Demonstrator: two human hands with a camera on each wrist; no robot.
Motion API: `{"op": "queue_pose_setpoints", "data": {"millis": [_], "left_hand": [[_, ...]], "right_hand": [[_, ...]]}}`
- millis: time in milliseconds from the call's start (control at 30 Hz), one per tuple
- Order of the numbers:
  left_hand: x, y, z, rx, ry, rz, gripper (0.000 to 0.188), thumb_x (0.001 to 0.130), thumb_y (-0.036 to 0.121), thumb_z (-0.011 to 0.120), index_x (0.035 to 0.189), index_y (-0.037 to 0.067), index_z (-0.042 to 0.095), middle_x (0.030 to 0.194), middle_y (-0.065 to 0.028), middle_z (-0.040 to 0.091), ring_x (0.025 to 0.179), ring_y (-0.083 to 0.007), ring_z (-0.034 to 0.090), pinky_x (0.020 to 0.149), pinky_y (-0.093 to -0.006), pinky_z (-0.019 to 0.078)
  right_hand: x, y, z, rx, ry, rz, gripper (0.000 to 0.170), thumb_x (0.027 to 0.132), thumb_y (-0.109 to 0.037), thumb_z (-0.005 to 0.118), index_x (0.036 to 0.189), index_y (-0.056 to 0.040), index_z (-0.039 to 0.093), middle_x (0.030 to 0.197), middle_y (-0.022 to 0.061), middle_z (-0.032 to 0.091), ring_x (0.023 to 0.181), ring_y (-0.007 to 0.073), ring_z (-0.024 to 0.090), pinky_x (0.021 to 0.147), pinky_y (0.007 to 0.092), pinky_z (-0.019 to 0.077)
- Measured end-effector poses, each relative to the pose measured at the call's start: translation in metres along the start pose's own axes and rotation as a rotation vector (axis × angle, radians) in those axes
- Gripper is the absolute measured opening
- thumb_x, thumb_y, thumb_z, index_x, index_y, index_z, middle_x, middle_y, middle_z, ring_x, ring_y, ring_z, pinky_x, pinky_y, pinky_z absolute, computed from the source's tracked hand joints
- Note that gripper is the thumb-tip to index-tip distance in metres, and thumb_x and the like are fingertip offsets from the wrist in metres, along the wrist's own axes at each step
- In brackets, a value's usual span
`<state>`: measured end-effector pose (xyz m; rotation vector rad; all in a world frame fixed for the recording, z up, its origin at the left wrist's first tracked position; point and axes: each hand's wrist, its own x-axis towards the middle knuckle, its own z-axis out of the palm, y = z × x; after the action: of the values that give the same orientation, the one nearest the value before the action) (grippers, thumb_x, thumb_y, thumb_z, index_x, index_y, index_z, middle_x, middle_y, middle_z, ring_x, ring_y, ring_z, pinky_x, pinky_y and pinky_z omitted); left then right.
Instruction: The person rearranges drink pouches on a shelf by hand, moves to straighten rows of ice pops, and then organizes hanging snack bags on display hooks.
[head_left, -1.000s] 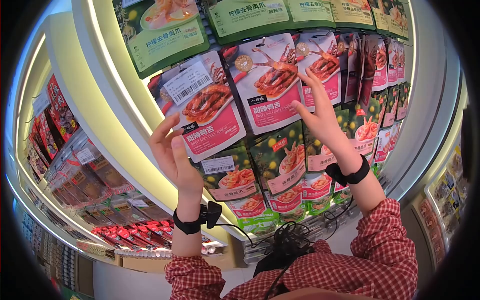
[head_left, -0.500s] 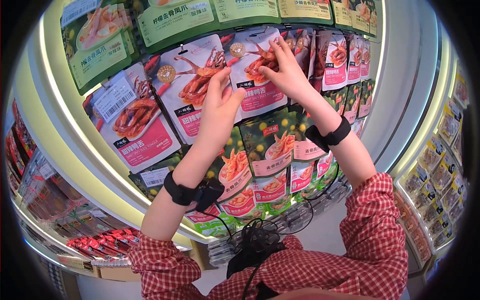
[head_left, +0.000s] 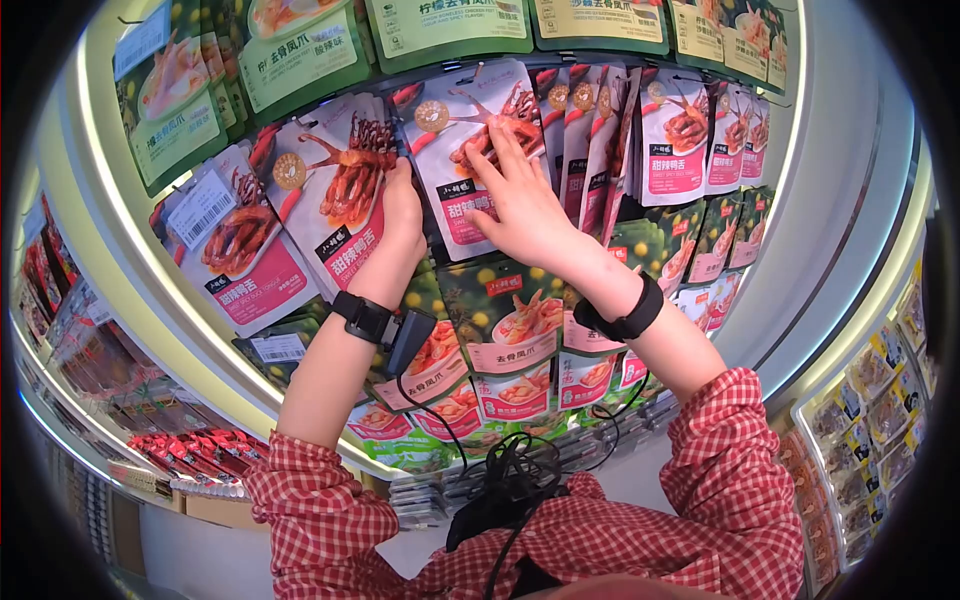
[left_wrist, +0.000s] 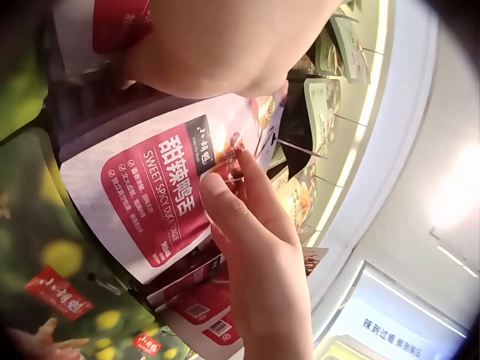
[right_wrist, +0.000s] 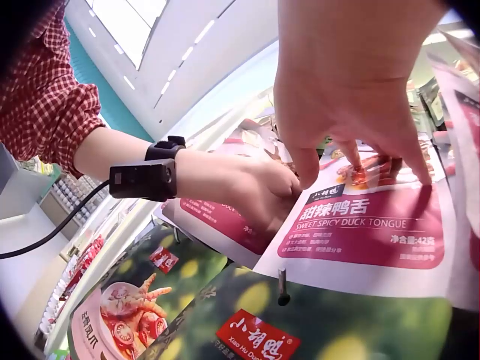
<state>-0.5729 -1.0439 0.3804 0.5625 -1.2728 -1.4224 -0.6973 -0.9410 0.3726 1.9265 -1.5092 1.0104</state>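
Note:
The right hand [head_left: 525, 205] rests on the front of a pink-and-white duck tongue packet [head_left: 462, 205], with its fingers spread. In the right wrist view its fingertips [right_wrist: 424, 177] touch the packet's face [right_wrist: 360, 225]. The left hand [head_left: 400, 225] is at the gap between that packet and the duck tongue packet to its left [head_left: 318, 215]. Its fingers are mostly hidden there. The left wrist view has the left palm [left_wrist: 225, 45] large at the top and the right hand [left_wrist: 262, 247] touching the packet [left_wrist: 142, 195].
Green packets [head_left: 440, 25] hang above, and chicken feet packets [head_left: 505, 310] hang below. More duck tongue packets [head_left: 675, 140] are on hooks to the right. A metal hook end [right_wrist: 283, 289] sticks out below the packet. Black cables [head_left: 510, 465] hang by the person's waist.
The left hand has moved from in front of the packets into a gap between two of them. The right hand has come down and left onto a packet's front. The camera view has shifted.

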Motion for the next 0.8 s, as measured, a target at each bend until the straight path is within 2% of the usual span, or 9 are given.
{"op": "queue_pose_setpoints", "data": {"millis": [33,167,267,367,467,567,700,767,800], "left_hand": [[0.004,-0.004,-0.003,0.043,0.035,0.024,0.039,0.094,0.034,0.038,0.123,0.010,0.048,0.113,-0.0052,0.056,0.106,-0.0161,0.052,0.089,-0.0374,0.0407],[0.015,-0.013,-0.008,0.054,-0.067,0.049,0.029,0.090,0.011,0.046,0.115,-0.002,0.050,0.105,-0.0117,0.061,0.088,-0.0176,0.063,0.073,-0.0307,0.0511],[0.028,-0.021,-0.015,0.128,-0.092,0.035,0.032,0.088,0.006,0.049,0.118,-0.003,0.050,0.106,-0.0116,0.061,0.088,-0.0170,0.062,0.073,-0.0299,0.0513],[0.038,-0.024,-0.023,0.165,-0.164,0.006,0.032,0.090,0.009,0.048,0.120,-0.002,0.050,0.107,-0.0114,0.061,0.089,-0.0172,0.063,0.073,-0.0300,0.0523],[0.037,-0.027,-0.025,0.032,-0.259,-0.038,0.031,0.092,0.012,0.045,0.120,-0.001,0.050,0.108,-0.0114,0.061,0.089,-0.0171,0.063,0.073,-0.0298,0.0526],[0.041,-0.030,-0.021,0.081,-0.271,0.011,0.035,0.094,0.024,0.044,0.120,0.002,0.050,0.110,-0.0114,0.060,0.094,-0.0211,0.063,0.077,-0.0341,0.0540],[0.040,-0.019,-0.002,-0.080,-0.329,-0.004,0.039,0.097,0.023,0.032,0.126,0.002,0.046,0.120,-0.0153,0.056,0.102,-0.0257,0.060,0.083,-0.0370,0.0529],[0.034,-0.015,0.006,-0.137,-0.347,0.002,0.043,0.097,0.024,0.025,0.129,0.001,0.043,0.124,-0.0167,0.053,0.106,-0.0276,0.058,0.087,-0.0390,0.0513],[0.029,-0.014,0.008,-0.137,-0.327,0.016,0.043,0.097,0.025,0.025,0.129,0.001,0.043,0.124,-0.0168,0.052,0.107,-0.0277,0.058,0.087,-0.0392,0.0511]], "right_hand": [[0.000,0.001,-0.001,0.001,0.004,-0.008,0.070,0.078,-0.021,0.065,0.137,-0.0045,0.032,0.145,0.0256,0.014,0.136,0.0391,0.016,0.107,0.0489,0.0213],[-0.001,0.010,0.002,0.121,0.006,-0.043,0.069,0.077,-0.022,0.064,0.136,-0.0037,0.032,0.148,0.0224,0.009,0.137,0.0377,0.011,0.104,0.0572,0.0211],[-0.002,0.013,0.003,0.178,-0.007,-0.049,0.068,0.078,-0.021,0.063,0.136,-0.0058,0.033,0.147,0.0229,0.009,0.137,0.0385,0.012,0.104,0.0569,0.0212],[-0.003,0.012,0.001,0.214,-0.007,-0.072,0.066,0.078,-0.021,0.063,0.136,-0.0081,0.034,0.146,0.0243,0.012,0.136,0.0398,0.013,0.104,0.0561,0.0220],[-0.006,0.012,0.001,0.276,0.000,-0.097,0.065,0.078,-0.021,0.063,0.136,-0.0102,0.035,0.145,0.0256,0.015,0.135,0.0408,0.015,0.105,0.0551,0.0225],[-0.008,0.012,0.006,0.286,0.008,-0.110,0.064,0.078,-0.021,0.063,0.135,-0.0115,0.036,0.144,0.0261,0.016,0.135,0.0409,0.015,0.105,0.0545,0.0222],[-0.011,0.014,0.005,0.231,0.008,-0.092,0.062,0.078,-0.021,0.063,0.134,-0.0123,0.037,0.146,0.0238,0.015,0.137,0.0392,0.011,0.106,0.0551,0.0190],[-0.013,0.014,0.001,0.211,0.026,-0.094,0.063,0.078,-0.019,0.065,0.134,-0.0129,0.038,0.145,0.0246,0.016,0.136,0.0404,0.014,0.108,0.0460,0.0213],[-0.013,0.014,-0.001,0.215,0.027,-0.089,0.063,0.078,-0.019,0.065,0.134,-0.0131,0.038,0.145,0.0244,0.016,0.136,0.0403,0.014,0.108,0.0463,0.0210]]}}
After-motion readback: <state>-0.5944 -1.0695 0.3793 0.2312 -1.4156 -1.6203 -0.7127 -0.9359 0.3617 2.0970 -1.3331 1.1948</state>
